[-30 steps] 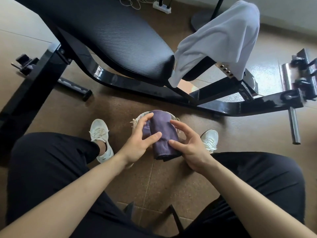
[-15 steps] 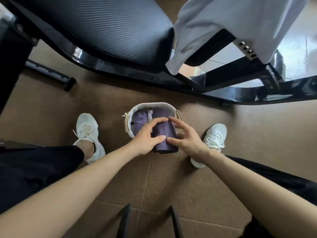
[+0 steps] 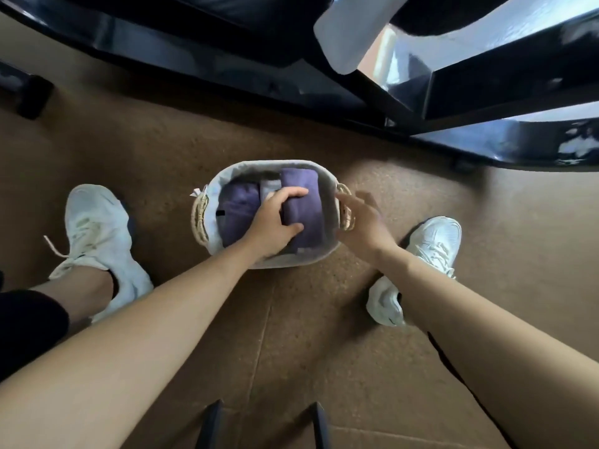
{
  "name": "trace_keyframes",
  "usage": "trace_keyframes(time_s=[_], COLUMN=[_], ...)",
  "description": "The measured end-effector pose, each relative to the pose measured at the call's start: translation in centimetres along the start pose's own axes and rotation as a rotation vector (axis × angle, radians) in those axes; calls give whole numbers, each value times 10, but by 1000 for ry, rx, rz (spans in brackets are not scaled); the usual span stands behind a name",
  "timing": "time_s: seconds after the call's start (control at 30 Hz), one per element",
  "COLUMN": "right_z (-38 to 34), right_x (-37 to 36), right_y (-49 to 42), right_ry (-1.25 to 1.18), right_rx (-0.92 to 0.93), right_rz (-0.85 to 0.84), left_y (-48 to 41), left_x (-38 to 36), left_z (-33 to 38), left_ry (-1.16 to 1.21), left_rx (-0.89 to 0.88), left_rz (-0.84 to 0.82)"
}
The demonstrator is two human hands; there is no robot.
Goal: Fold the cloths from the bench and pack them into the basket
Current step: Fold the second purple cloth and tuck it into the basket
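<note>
A small oval basket [image 3: 293, 165] with a pale liner and woven handles stands on the floor between my feet. A folded purple cloth [image 3: 304, 205] lies in its right half, and my left hand [image 3: 274, 222] grips it from the left side. Another folded purple cloth [image 3: 238, 209] fills the left half, with a grey cloth [image 3: 269, 186] between the two. My right hand [image 3: 364, 222] hovers just outside the basket's right handle, fingers apart and holding nothing. A white cloth [image 3: 348, 34] hangs from the bench at the top.
The black bench frame [image 3: 486, 92] and padded seat [image 3: 227, 11] overhang the floor just beyond the basket. My white shoes [image 3: 97, 234] [image 3: 431, 247] flank the basket. Two dark bars [image 3: 210, 422] stick up at the bottom edge. Brown cork-like floor lies all around.
The view dropped closer to the floor. The folded purple cloth went down into the basket's right half under my left hand. My right hand let go and drew off to the right.
</note>
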State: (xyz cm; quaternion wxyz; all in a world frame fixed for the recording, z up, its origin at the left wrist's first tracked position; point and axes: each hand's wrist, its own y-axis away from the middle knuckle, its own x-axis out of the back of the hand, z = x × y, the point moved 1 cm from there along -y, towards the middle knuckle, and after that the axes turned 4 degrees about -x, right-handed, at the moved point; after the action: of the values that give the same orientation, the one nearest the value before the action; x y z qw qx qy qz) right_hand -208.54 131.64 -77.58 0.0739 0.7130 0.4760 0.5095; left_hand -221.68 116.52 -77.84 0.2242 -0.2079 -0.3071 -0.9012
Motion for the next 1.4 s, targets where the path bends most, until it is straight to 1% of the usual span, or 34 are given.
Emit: trace_keyframes(time_s=[0.07, 0.2, 0.3, 0.37, 0.5, 0.67, 0.87, 0.93, 1.0, 1.1, 1.17, 1.23, 1.4], right_z=[7, 19, 21, 19, 14, 5, 3, 2, 1, 2, 4, 7, 14], right_x=[-6, -6, -6, -6, -1, 1, 2, 2, 2, 2, 2, 1, -1], right_y=[-9, -21, -23, -22, -19, -15, -13, -13, -13, -13, -14, -14, -17], right_ry=[28, 111, 142, 171, 169, 205, 191, 187, 190, 191, 178, 154, 99], right_rx=[40, 133, 150, 149, 110, 94, 95, 93, 93, 101, 107, 116, 145], right_rz=[34, 40, 34, 23, -18, -6, -15, -23, -27, -35, -37, -38, -41], left_y=[-13, -32, -41, -44, -44, -36, -45, -42, -33, -19, -17, -20, -34], left_x=[-14, -40, -50, -51, -49, -54, -49, -49, -48, -47, -48, -51, -60], left_z=[-14, -33, -40, -44, -51, -50, -42, -40, -42, -52, -55, -56, -66], left_ry=[112, 144, 171, 141, -43, -232, -508, -535, -546, -660, -763, -850, -893], left_rx=[-41, -156, -135, -147, -147, -86, -98, -89, -114, -244, -347, -379, -274], left_rz=[-26, -13, -76, -129, -206, -197, -243, -203, -117, 33, 91, 61, -54])
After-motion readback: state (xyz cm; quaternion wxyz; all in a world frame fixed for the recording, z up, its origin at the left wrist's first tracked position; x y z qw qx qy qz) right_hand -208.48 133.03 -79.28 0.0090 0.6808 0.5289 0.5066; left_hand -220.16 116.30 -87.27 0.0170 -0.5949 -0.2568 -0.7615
